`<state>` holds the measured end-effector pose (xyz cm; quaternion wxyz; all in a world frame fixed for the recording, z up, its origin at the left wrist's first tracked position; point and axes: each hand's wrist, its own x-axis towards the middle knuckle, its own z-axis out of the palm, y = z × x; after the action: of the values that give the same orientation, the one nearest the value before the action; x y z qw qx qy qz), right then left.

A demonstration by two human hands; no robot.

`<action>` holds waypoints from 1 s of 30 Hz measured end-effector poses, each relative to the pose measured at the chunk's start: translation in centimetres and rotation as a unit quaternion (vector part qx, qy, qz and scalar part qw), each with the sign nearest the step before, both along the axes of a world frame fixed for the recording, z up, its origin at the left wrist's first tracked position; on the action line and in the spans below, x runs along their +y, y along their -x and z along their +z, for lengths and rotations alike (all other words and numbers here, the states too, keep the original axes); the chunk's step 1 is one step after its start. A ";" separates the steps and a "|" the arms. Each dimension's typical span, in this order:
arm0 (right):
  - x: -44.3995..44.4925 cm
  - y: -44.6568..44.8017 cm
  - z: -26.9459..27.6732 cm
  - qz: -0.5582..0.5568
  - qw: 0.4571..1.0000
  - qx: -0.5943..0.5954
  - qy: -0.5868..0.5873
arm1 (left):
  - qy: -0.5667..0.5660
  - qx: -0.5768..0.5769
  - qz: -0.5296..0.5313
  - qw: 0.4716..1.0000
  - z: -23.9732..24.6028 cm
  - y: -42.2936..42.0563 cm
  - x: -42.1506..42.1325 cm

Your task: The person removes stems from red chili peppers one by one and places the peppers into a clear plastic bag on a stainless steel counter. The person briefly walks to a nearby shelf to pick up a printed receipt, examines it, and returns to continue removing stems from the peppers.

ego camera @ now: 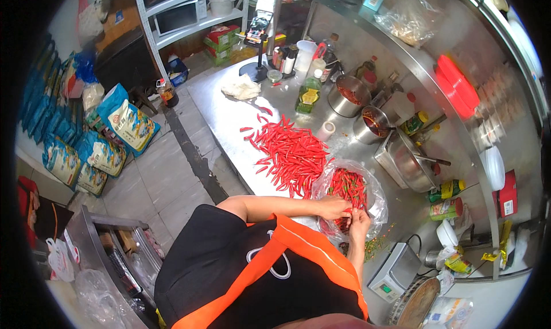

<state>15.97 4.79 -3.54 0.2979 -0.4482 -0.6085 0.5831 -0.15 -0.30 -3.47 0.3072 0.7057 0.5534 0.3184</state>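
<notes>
A clear plastic bag [378, 200] lies opened on the steel table, with red chilies [346, 185] inside, several bearing green stems. My left hand [333, 207] reaches over the bag and has a red chili [349, 210] pinched at its fingertips. My right hand [360, 222] meets it there, its fingertips closed at the end of the same chili; whether they grip it is partly hidden. Beyond the bag, a broad heap of red chilies [292, 152] is spread on the tabletop. Loose green stems [376, 246] lie beside my right wrist.
A green-tinted bottle [308, 92], a white roll [326, 131] and steel pots [349, 97] stand behind the chilies. A digital scale [395, 272] and a round wooden board [415, 305] are at the right. A phone stand [257, 66] rises near a crumpled cloth [241, 87].
</notes>
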 end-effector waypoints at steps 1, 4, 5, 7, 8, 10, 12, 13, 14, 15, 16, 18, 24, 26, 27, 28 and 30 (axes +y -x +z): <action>-0.3 0.0 0.4 -0.003 0.995 0.063 0.072 | 0.006 -0.008 0.003 1.000 0.8 0.0 -0.5; -1.4 -0.1 1.7 -0.020 0.941 0.228 0.250 | -0.004 -0.097 0.007 0.995 1.4 0.1 -1.5; -1.9 -0.3 2.2 -0.023 0.938 0.251 0.240 | -0.011 -0.137 0.008 0.990 1.4 0.1 -1.7; -2.5 -0.7 3.6 -0.027 0.929 0.298 0.216 | -0.043 -0.183 0.022 0.982 0.9 0.6 -1.8; -1.4 -2.5 3.0 -0.019 0.945 0.290 0.150 | -0.047 -0.212 0.043 0.975 0.6 0.9 -1.7; -0.4 -5.6 4.1 -0.077 0.939 0.323 0.091 | -0.027 -0.288 0.096 0.952 -0.5 2.8 -1.1; 0.0 -8.6 4.2 -0.174 0.955 0.239 0.022 | -0.042 -0.217 0.205 0.953 0.6 6.7 -1.4; 0.2 -10.5 3.0 -0.221 0.960 0.173 -0.015 | -0.014 -0.256 0.252 0.933 0.6 8.6 -1.6; 1.4 -13.6 -0.4 -0.228 0.969 0.045 -0.081 | -0.007 -0.229 0.310 0.923 0.6 10.5 -1.5; 2.4 -15.8 -3.0 -0.231 0.959 -0.086 -0.143 | -0.023 -0.177 0.356 0.917 0.0 12.1 -1.4; 1.5 -14.6 -2.2 -0.233 0.917 -0.179 -0.268 | -0.023 -0.144 0.416 0.898 0.2 13.6 -1.8; -0.9 -10.6 0.3 -0.218 0.766 -0.347 -0.495 | 0.021 -0.041 0.469 0.882 -0.2 16.3 -2.3; -1.6 1.4 1.0 0.025 0.894 -0.286 -0.345 | 0.082 0.135 0.466 0.871 -2.2 18.6 -1.9; -2.1 3.5 -0.9 0.096 0.819 -0.429 -0.369 | 0.070 0.173 0.448 0.874 -2.2 18.4 -1.6; -2.1 3.8 -2.5 0.112 0.758 -0.516 -0.384 | 0.065 0.191 0.437 0.876 -2.3 18.2 -1.5; -2.8 4.9 -1.4 0.127 0.760 -0.523 -0.365 | 0.034 0.195 0.450 0.871 -2.7 18.3 -1.9; -1.3 5.2 -2.3 0.132 0.774 -0.510 -0.353 | -0.002 0.192 0.448 0.873 -2.3 18.3 -2.3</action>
<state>10.78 3.45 -5.82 0.0013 -0.4583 -0.8875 0.0475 -18.42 -2.63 -5.74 0.0178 0.4298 0.8578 0.2814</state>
